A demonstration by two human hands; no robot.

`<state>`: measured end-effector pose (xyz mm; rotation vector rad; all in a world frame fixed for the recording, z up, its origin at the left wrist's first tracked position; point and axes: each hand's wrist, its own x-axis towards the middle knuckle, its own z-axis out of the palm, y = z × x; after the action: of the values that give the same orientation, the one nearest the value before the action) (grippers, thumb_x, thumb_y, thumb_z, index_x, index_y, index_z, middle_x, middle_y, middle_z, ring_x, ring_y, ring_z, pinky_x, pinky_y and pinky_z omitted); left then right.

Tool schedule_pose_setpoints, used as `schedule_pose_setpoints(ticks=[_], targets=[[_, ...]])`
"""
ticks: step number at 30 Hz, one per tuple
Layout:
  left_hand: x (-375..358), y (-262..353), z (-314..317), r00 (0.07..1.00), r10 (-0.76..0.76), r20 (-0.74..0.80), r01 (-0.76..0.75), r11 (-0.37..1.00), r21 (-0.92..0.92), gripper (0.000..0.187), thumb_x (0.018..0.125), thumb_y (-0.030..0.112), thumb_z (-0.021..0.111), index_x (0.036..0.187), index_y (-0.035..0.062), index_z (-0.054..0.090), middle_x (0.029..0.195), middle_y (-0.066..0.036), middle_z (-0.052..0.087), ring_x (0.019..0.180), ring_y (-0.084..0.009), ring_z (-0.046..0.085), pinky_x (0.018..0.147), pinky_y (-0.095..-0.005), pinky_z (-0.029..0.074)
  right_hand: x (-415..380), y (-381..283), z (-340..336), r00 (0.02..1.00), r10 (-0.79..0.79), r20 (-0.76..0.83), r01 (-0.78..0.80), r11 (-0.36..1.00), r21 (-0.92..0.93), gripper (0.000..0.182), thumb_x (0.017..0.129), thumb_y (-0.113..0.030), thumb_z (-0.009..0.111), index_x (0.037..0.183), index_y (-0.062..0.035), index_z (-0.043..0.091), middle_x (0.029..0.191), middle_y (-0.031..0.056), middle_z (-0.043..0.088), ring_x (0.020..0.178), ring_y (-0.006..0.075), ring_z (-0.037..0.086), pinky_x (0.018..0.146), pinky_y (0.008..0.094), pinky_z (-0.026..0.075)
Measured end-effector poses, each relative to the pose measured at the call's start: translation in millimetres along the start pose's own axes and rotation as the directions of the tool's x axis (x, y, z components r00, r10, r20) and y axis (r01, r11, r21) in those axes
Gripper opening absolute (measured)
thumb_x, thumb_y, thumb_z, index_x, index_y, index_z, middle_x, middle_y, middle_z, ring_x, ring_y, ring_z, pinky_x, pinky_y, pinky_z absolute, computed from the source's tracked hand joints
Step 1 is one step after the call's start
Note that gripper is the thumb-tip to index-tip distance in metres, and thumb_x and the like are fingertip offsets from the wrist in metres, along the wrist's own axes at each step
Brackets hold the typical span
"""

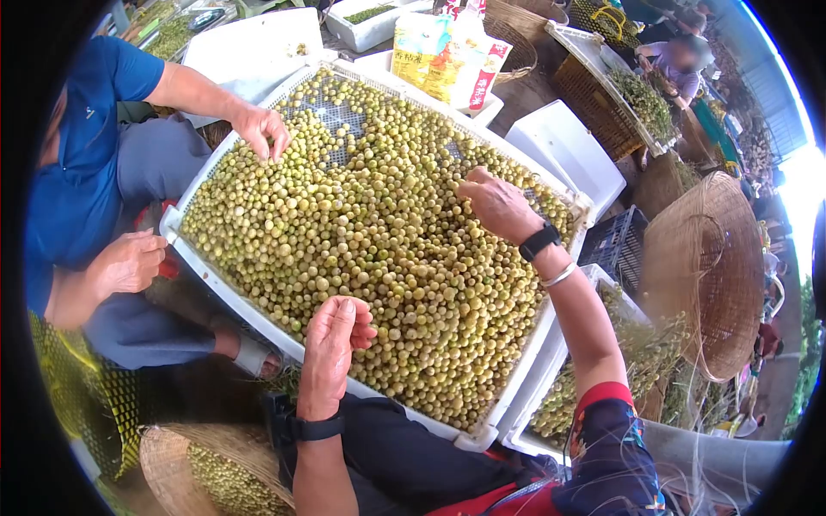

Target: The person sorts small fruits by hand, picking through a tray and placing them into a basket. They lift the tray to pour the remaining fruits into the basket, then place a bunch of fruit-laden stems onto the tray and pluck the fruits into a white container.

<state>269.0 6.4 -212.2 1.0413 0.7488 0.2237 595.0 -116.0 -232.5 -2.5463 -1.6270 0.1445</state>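
A white plastic tray [225, 297] holds a thick layer of small round yellow-green fruits [379, 232], with its mesh bottom showing near the far end. Above the tray's near edge is my left hand [340, 335], a dark band on its wrist. Its fingers are curled and the thumb lies against them; whatever they may hold is hidden. My right hand [501, 204], with a black wristband and a silver bangle on that arm, reaches over the fruits at the tray's right side. Its fingers are bent together and point down to the fruits. What is between its fingertips cannot be seen.
A co-worker in blue sits at the left, one hand [262, 131] over the tray, the other [131, 261] beside it. Around stand a wicker basket [701, 271], a white box [568, 155], a black crate [615, 249], a printed bag [447, 56] and a fruit-filled basket [168, 469].
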Motion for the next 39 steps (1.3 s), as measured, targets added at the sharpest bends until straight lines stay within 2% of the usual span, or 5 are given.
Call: schedule_pose_setpoints(ticks=[4,12,20,29,39], targets=[[0.0,-0.9,4.0,1.000,0.008,0.028,-0.008,1.000,0.001,0.025,0.102,0.032,0.050,0.101,0.0089,0.060,0.089,0.000,0.060,0.077,-0.0105,0.060,0.068,-0.0243,0.048,5.8,-20.6,-8.4,0.967,-0.154,-0.201,0.201,0.949,0.242,0.011,0.089,-0.004,0.055,0.095,-0.0048,0.064,0.087,0.0127,0.063,0.087,0.0317,0.063,0.077,0.0418,0.051],[-1.1,-2.6,-0.8,0.999,0.013,0.030,-0.013,1.000,-0.011,0.026,0.102,0.033,0.050,0.101,0.0091,0.060,0.089,0.000,0.061,0.077,-0.0099,0.060,0.068,-0.0239,0.048,16.2,-33.6,22.7,0.970,-0.134,-0.203,0.197,0.923,0.331,0.007,0.088,-0.006,0.055,0.088,-0.0053,0.063,0.083,0.0128,0.064,0.084,0.0319,0.064,0.074,0.0428,0.051],[0.6,-1.9,3.5,1.000,0.006,0.026,-0.006,1.000,0.006,0.025,0.102,0.032,0.050,0.101,0.0091,0.060,0.090,0.000,0.061,0.077,-0.0098,0.060,0.068,-0.0236,0.048,10.9,-86.5,-49.6,0.954,-0.251,-0.166,0.301,0.773,0.559,0.016,0.087,0.002,0.059,0.101,-0.0030,0.064,0.088,0.0125,0.067,0.083,0.0264,0.066,0.071,0.0353,0.051],[-2.8,0.8,1.5,0.999,0.021,0.039,-0.020,1.000,-0.011,0.024,0.101,0.031,0.052,0.100,0.0089,0.060,0.090,0.000,0.062,0.076,-0.0099,0.060,0.068,-0.0233,0.048,27.9,-36.2,61.4,0.996,-0.033,-0.081,0.051,0.970,0.239,0.009,0.086,-0.015,0.059,0.086,-0.0108,0.067,0.089,0.0106,0.063,0.091,0.0302,0.062,0.076,0.0425,0.051],[-0.3,-2.7,2.9,0.998,0.014,0.054,-0.013,1.000,-0.025,0.024,0.101,0.030,0.052,0.100,0.0083,0.060,0.089,-0.001,0.062,0.077,-0.0104,0.060,0.068,-0.0238,0.048,40.0,-49.7,74.7,0.988,0.107,-0.113,-0.095,0.990,0.109,0.014,0.080,-0.011,0.056,0.084,-0.0097,0.069,0.094,0.0150,0.062,0.094,0.0310,0.062,0.078,0.0462,0.050]])
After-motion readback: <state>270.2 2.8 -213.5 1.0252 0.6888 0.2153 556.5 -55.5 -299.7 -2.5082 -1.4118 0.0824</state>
